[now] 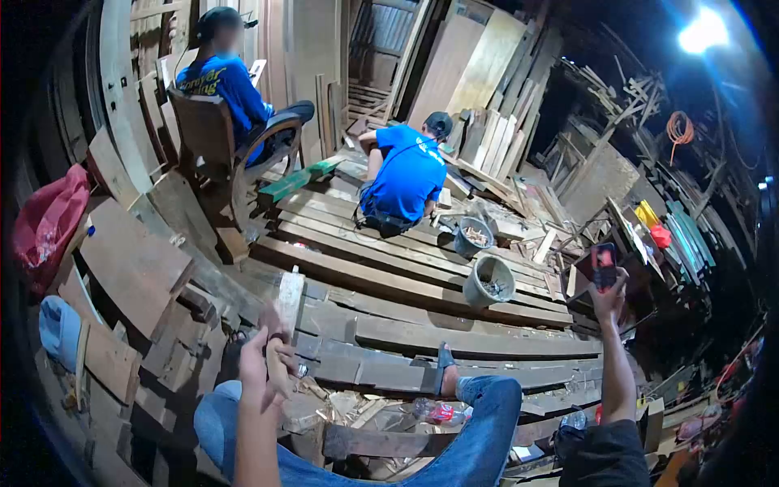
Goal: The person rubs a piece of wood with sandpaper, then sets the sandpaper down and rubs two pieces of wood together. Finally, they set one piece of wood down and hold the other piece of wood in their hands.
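My left hand (256, 375) is closed around a light brown, slightly curved wooden piece (278, 372), above my left knee. The piece's upper part is smeared by motion, and my fingers hide some of it. Just beyond stands a pale wooden board (290, 299). Out to the right, my right hand (608, 300) holds up a smartphone (603, 267) with its lit screen facing me. My arm on that side wears a dark sleeve.
A person in blue (402, 174) crouches on stacked beams (414, 276) near two buckets (489, 281). Another person (223, 93) sits in a wooden chair (203, 134). A plastic bottle (441, 412) lies by my foot. Loose boards (134, 264) crowd the left.
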The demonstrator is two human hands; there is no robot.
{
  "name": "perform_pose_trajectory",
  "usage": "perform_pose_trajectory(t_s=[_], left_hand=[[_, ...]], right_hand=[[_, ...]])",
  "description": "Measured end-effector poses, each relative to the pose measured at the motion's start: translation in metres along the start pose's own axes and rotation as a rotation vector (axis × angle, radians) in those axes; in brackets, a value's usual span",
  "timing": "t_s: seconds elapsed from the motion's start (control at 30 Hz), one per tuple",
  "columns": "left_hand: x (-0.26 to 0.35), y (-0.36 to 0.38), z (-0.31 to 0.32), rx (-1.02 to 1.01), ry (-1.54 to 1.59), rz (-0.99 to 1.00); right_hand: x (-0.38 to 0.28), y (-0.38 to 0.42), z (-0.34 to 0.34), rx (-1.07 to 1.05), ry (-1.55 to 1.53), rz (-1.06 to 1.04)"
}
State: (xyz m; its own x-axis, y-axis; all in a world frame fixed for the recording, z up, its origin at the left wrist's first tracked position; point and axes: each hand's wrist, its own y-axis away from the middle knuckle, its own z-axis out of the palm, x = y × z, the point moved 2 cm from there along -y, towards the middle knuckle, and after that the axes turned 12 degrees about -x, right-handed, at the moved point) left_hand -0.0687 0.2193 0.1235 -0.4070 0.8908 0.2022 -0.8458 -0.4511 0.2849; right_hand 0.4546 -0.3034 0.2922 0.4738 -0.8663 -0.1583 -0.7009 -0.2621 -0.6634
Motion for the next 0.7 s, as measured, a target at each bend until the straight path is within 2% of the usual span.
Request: perform_pose_trajectory(t_s=[0.03,0.17,0.27,0.37,0.57,0.6,0.63,0.67,0.7], left_hand=[[-0.003,-0.001,0.002,-0.054,0.206,-0.051],[-0.008,0.007,0.021,-0.172,0.049,-0.172],[-0.008,0.003,0.016,-0.132,0.010,-0.158],[-0.006,0.006,0.017,-0.072,0.007,-0.114],[-0.007,0.006,0.013,-0.066,-0.077,-0.047],[-0.003,0.007,0.005,-0.072,-0.125,-0.134],[-0.011,0.010,0.014,0.093,-0.227,-0.019],[-0.013,0.011,0.021,0.132,-0.251,0.008],[-0.015,0.016,0.026,0.174,-0.274,0.033]], right_hand=[[-0.015,-0.011,0.006,-0.015,-0.054,0.029],[-0.040,-0.034,0.016,-0.040,-0.094,0.012],[-0.048,-0.034,0.017,-0.008,-0.070,-0.042],[-0.052,-0.027,0.016,-0.065,-0.103,0.021],[-0.028,-0.009,0.016,-0.069,-0.018,0.014],[-0.011,-0.005,0.021,-0.019,-0.019,0.014],[0.027,0.004,0.023,0.023,0.107,0.008],[0.021,0.013,0.000,-0.145,-0.099,0.060],[0.032,0.027,-0.010,-0.090,0.087,-0.108]])
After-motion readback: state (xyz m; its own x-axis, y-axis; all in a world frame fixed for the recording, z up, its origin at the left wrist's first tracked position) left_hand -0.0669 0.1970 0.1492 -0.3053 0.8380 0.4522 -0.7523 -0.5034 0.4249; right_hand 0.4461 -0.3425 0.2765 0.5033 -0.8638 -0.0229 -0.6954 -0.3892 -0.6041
